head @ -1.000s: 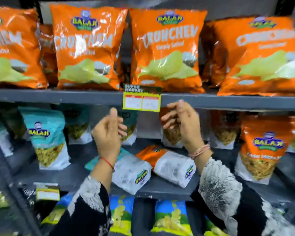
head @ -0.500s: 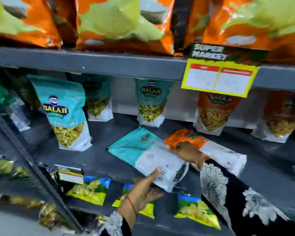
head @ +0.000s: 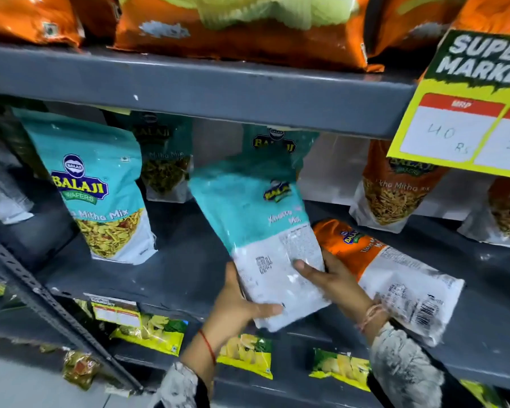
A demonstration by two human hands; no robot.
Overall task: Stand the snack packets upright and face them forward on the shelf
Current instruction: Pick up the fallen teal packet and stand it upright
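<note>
Teal packet [head: 249,219] sits in both hands above the grey shelf [head: 189,260], tilted so its top leans left and its back — the white panel with printed text and a barcode — faces the camera. The left hand [head: 236,307] grips the lower left edge, thumb pressed onto the white panel near the bottom corner and the palm behind the pack. The right hand [head: 330,278] clasps the lower right edge, a finger lying across the white panel and the remaining fingers wrapped behind. Just beside the right hand, an orange packet [head: 395,278] lies flat on the shelf, back side up, its white barcode end towards the shelf's front edge; the right wrist crosses over it.

To the left, another teal packet [head: 100,189] stands upright and faces forward. Farther back stand two more teal packs [head: 165,160], one largely hidden behind the held one, and to the right two upright orange packs [head: 395,187] against the rear wall. A yellow price tag [head: 465,125] hangs from the upper shelf edge [head: 189,89] — large orange bags [head: 242,30] rest above it. Below, yellow-green packets [head: 147,334] line the lower shelf.
</note>
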